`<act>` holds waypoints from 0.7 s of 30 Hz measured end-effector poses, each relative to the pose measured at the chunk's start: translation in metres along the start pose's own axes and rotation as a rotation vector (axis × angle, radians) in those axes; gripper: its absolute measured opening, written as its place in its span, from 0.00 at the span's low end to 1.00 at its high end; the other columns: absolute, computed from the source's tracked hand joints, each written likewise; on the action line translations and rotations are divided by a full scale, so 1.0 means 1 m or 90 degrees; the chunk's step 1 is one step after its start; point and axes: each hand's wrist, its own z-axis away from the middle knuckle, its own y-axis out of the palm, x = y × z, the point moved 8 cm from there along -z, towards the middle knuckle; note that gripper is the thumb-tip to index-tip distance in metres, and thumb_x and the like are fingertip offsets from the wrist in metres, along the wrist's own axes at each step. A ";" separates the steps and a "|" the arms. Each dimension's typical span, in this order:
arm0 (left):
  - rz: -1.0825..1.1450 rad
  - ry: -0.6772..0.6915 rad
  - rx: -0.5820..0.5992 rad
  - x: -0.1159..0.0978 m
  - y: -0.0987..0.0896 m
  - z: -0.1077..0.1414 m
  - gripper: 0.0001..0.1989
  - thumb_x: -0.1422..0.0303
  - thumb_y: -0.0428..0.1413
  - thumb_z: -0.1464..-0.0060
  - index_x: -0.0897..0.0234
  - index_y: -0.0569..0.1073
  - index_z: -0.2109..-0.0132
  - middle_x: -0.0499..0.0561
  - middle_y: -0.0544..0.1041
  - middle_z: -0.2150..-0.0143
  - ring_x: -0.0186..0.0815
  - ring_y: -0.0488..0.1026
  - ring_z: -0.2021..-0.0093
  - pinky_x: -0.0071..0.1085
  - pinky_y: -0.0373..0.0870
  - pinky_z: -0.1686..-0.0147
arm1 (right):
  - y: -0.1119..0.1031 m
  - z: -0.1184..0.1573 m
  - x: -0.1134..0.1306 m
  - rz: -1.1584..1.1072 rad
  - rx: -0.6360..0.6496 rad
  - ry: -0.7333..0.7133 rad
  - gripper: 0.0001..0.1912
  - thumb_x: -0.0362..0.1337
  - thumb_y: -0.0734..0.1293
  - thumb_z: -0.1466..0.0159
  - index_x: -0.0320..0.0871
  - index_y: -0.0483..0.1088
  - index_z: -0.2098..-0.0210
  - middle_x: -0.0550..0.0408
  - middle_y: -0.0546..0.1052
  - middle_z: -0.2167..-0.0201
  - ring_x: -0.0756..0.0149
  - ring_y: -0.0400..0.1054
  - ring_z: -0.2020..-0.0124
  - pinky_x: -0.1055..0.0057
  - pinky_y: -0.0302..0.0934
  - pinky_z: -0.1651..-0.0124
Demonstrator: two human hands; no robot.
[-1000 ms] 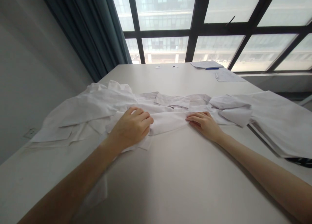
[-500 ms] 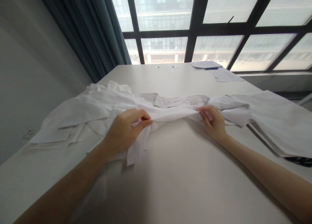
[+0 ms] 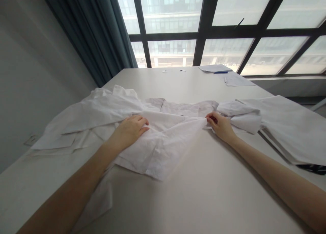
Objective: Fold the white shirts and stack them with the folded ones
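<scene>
- Head view: the white cloth panel [image 3: 158, 149] is between my two hands over the pale surface [image 3: 211, 193], its pointed lower corner toward me; I cannot tell whether that corner touches down.
- My right hand [image 3: 222, 127] is at the panel's right upper corner, and my right grip pinches the edge between thumb and fingertips, drawing it into a straight line.
- My left hand [image 3: 129, 131] lies palm down over the panel's left part, fingers together and thumb just beside them; I cannot tell whether this grip pinches any fabric.
- Soft creases run through the panel's middle.
- To the panel's left spreads a rumpled white heap of cloth [image 3: 96, 106].
- Just beyond the panel lies a wrinkled strip of cloth [image 3: 183, 108].
- Right of the panel sits a folded white bundle [image 3: 241, 113], and further right a broad layered white pile [image 3: 292, 125].
- Well beyond the panel, toward the right, are papers [image 3: 213, 68] with a blue pen [image 3: 221, 72] along their near edge.
- Farthest from the panel stand the dark-framed window [image 3: 173, 17] and the blue curtain [image 3: 89, 34].
</scene>
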 end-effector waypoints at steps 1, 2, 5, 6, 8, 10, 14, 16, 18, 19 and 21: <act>-0.002 0.006 0.014 0.003 0.001 0.000 0.10 0.64 0.51 0.38 0.63 0.74 0.58 0.54 0.77 0.56 0.43 0.71 0.51 0.38 0.63 0.49 | 0.001 0.000 -0.001 -0.001 0.002 0.000 0.07 0.41 0.61 0.39 0.45 0.68 0.69 0.53 0.75 0.75 0.60 0.69 0.73 0.65 0.59 0.67; -0.006 0.013 0.029 0.005 0.001 -0.001 0.10 0.63 0.51 0.38 0.63 0.74 0.60 0.53 0.77 0.57 0.43 0.71 0.52 0.38 0.63 0.49 | 0.001 0.000 -0.001 -0.003 0.000 0.001 0.08 0.41 0.61 0.38 0.45 0.68 0.69 0.53 0.75 0.75 0.60 0.69 0.73 0.65 0.59 0.67; -0.012 0.016 0.057 0.008 -0.008 0.001 0.12 0.63 0.50 0.38 0.63 0.73 0.65 0.52 0.78 0.63 0.42 0.72 0.57 0.37 0.63 0.52 | -0.009 -0.003 0.006 -0.011 -0.021 -0.005 0.10 0.43 0.59 0.37 0.45 0.67 0.68 0.53 0.75 0.74 0.60 0.68 0.71 0.66 0.59 0.67; -0.005 0.009 0.058 0.009 -0.013 0.002 0.13 0.63 0.50 0.38 0.63 0.72 0.67 0.52 0.77 0.65 0.42 0.72 0.59 0.36 0.63 0.54 | -0.016 -0.004 0.010 -0.019 -0.030 -0.012 0.10 0.44 0.59 0.36 0.45 0.66 0.68 0.53 0.74 0.73 0.60 0.67 0.70 0.66 0.59 0.67; 0.031 -0.010 0.055 0.012 -0.028 0.007 0.15 0.61 0.47 0.37 0.62 0.70 0.69 0.51 0.76 0.68 0.40 0.72 0.65 0.34 0.62 0.61 | -0.037 -0.009 0.021 -0.045 -0.048 -0.029 0.12 0.46 0.59 0.35 0.45 0.66 0.67 0.55 0.72 0.74 0.63 0.64 0.72 0.68 0.57 0.69; 0.082 -0.034 0.055 0.018 -0.043 0.015 0.17 0.58 0.45 0.36 0.61 0.69 0.70 0.50 0.75 0.70 0.39 0.71 0.68 0.33 0.61 0.65 | -0.061 -0.014 0.032 -0.077 -0.053 -0.043 0.12 0.47 0.61 0.35 0.46 0.67 0.66 0.58 0.68 0.77 0.66 0.59 0.76 0.69 0.53 0.73; 0.126 -0.078 0.053 0.032 -0.057 0.029 0.19 0.54 0.44 0.37 0.59 0.70 0.67 0.50 0.76 0.68 0.41 0.72 0.66 0.33 0.61 0.65 | -0.099 -0.025 0.033 -0.127 -0.029 -0.014 0.11 0.47 0.64 0.36 0.45 0.69 0.66 0.59 0.66 0.77 0.70 0.54 0.79 0.70 0.48 0.76; 0.100 -0.093 0.046 0.037 -0.050 0.034 0.19 0.54 0.43 0.37 0.60 0.70 0.66 0.51 0.76 0.67 0.43 0.73 0.65 0.34 0.62 0.65 | -0.102 -0.029 0.024 -0.096 -0.019 0.004 0.11 0.46 0.64 0.37 0.45 0.70 0.65 0.57 0.69 0.76 0.69 0.58 0.78 0.69 0.50 0.75; 0.046 -0.099 -0.001 0.039 -0.039 0.039 0.18 0.56 0.42 0.36 0.60 0.70 0.65 0.53 0.76 0.65 0.45 0.73 0.63 0.37 0.64 0.62 | -0.092 -0.029 0.010 -0.031 -0.005 0.007 0.10 0.45 0.64 0.39 0.44 0.71 0.66 0.54 0.72 0.74 0.65 0.63 0.74 0.67 0.55 0.71; 0.013 -0.092 -0.046 0.038 -0.035 0.042 0.17 0.59 0.42 0.36 0.61 0.71 0.64 0.55 0.76 0.63 0.46 0.72 0.61 0.38 0.65 0.59 | -0.083 -0.029 0.003 0.003 0.005 -0.001 0.09 0.43 0.65 0.40 0.44 0.72 0.67 0.53 0.74 0.73 0.63 0.65 0.72 0.66 0.58 0.68; -0.044 -0.087 -0.138 0.034 -0.025 0.053 0.15 0.64 0.42 0.36 0.64 0.72 0.56 0.58 0.75 0.56 0.47 0.71 0.55 0.42 0.66 0.53 | -0.063 -0.024 -0.010 0.062 0.032 -0.027 0.06 0.40 0.66 0.43 0.44 0.72 0.70 0.51 0.74 0.70 0.60 0.67 0.70 0.63 0.61 0.63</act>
